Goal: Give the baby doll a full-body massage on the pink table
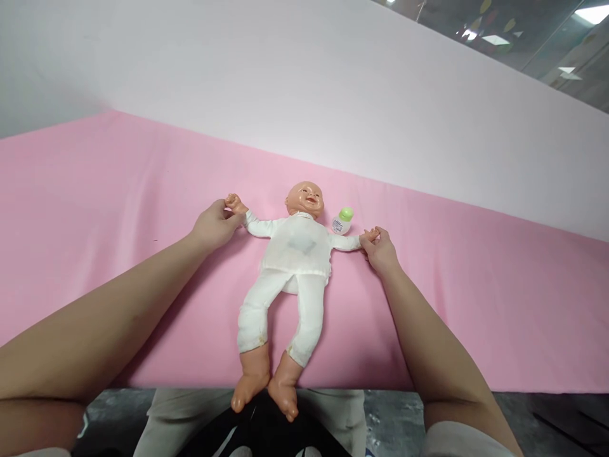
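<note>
The white-dressed doll (295, 251) lies on its back upon the pink cloth (190, 178), its arms spread, the left hand (216, 225) and right hand (382, 252) each holding it around one wrist between thumb and fingers, with a green-topped bottle (342, 221) near its head.

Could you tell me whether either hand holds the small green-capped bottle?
No, the bottle rests on the pink surface beside the white-clothed baby doll's head.

A doll (301, 251) is laid on its back on the counter (476, 304), its bald head toward the counter's far side, its bare toes extended past the near edge. It is clothed in white, marked grey at the chest; both arms are held outspread.
</note>
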{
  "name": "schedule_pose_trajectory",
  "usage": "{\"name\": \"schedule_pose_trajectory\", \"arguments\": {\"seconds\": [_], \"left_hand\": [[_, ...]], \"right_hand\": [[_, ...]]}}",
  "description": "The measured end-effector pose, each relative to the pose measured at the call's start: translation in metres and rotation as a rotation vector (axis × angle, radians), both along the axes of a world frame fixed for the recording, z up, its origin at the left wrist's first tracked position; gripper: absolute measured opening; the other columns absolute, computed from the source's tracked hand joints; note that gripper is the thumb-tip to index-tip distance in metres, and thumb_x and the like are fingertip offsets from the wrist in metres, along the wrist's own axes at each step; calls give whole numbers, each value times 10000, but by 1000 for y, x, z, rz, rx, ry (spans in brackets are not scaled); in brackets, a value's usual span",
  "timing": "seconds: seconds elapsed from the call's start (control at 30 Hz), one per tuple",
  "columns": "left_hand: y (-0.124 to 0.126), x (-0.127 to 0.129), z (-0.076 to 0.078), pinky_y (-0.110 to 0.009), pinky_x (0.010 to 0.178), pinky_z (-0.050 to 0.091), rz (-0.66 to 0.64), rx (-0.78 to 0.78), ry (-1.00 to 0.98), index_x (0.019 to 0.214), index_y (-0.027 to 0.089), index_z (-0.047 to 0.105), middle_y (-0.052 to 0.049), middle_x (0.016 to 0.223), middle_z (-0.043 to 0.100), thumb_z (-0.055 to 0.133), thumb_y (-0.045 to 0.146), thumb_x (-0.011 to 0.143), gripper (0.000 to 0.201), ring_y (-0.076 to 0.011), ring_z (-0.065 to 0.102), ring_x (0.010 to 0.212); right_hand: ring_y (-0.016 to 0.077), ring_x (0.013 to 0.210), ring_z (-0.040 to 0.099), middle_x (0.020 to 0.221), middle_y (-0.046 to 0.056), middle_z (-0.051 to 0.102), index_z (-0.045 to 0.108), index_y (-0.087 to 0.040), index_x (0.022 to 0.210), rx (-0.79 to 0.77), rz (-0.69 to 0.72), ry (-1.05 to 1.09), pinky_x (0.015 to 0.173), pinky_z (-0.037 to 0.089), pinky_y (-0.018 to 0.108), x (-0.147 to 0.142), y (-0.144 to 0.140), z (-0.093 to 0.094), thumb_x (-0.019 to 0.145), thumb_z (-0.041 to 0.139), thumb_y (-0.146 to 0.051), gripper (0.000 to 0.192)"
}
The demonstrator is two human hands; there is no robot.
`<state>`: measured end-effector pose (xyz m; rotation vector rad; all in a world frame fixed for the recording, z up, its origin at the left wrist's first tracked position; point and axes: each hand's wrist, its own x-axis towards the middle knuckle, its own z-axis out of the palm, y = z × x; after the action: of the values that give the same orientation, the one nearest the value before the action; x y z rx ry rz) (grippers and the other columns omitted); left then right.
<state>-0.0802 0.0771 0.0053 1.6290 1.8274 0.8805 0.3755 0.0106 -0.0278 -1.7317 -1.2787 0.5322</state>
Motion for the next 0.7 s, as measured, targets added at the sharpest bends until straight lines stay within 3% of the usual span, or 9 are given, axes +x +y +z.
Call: {"name": "schedule_pose_trajectory", "arguments": {"seconds": [0.1, 0.2, 0.3, 0.37, 0.43, 0.57, 0.7], "left_hand": [[-11, 7, 2, -306, 699, 515, -28, 131, -15, 1125, 243, 609, -12, 967, 749, 696, 429, 876, 323, -190, 672, 785], [-31, 19, 10, -336, 830, 585, -133, 283, -3, 1309, 266, 624, -36, 1177, 777, 666, 437, 893, 452, -231, 726, 958], [-50, 32, 14, -386, 965, 598, -367, 383, 113, 1323, 267, 684, -54, 1272, 782, 643, 460, 915, 453, -272, 735, 1086], [-57, 39, 12, -427, 1033, 583, -562, 469, 211, 1290, 260, 739, -69, 1277, 789, 606, 456, 954, 411, -296, 728, 1157], [-59, 43, 9, -458, 1067, 570, -690, 549, 286, 1275, 253, 774, -82, 1290, 789, 551, 414, 999, 390, -306, 719, 1202], [-57, 45, 2, -482, 1049, 575, -722, 574, 350, 1285, 251, 785, -88, 1297, 790, 515, 364, 1028, 389, -308, 720, 1184], [-55, 42, 4, -472, 1056, 563, -621, 522, 288, 1315, 254, 754, -84, 1273, 792, 575, 445, 1006, 404, -321, 718, 1180]], "right_hand": [[284, 1033, 803, 1286, 187, 769, 371, -180, 1619, 115, 32, 25, 962, 652, 477, -15, -9, 5, 896, 758, -521, 889], [274, 1165, 771, 1496, 185, 670, 422, -245, 1572, 296, 122, 7, 983, 650, 451, -42, -25, 15, 900, 767, -476, 790], [256, 965, 782, 1348, 120, 751, 587, -268, 1386, 324, 242, -162, 846, 679, 451, -72, -43, 25, 882, 796, -410, 564], [273, 1037, 764, 1247, 88, 785, 670, -266, 1261, 355, 419, -340, 944, 655, 493, -88, -52, 29, 902, 759, -284, 370], [286, 1148, 734, 1246, 84, 795, 710, -260, 1227, 409, 594, -509, 1055, 607, 532, -98, -56, 30, 933, 674, -167, 310], [278, 1205, 704, 1354, 90, 774, 707, -245, 1324, 476, 690, -651, 1112, 569, 545, -102, -54, 28, 995, 551, -99, 392], [297, 1147, 722, 1277, 83, 791, 706, -272, 1363, 349, 531, -542, 1056, 596, 537, -92, -49, 27, 988, 660, -246, 378]]}}
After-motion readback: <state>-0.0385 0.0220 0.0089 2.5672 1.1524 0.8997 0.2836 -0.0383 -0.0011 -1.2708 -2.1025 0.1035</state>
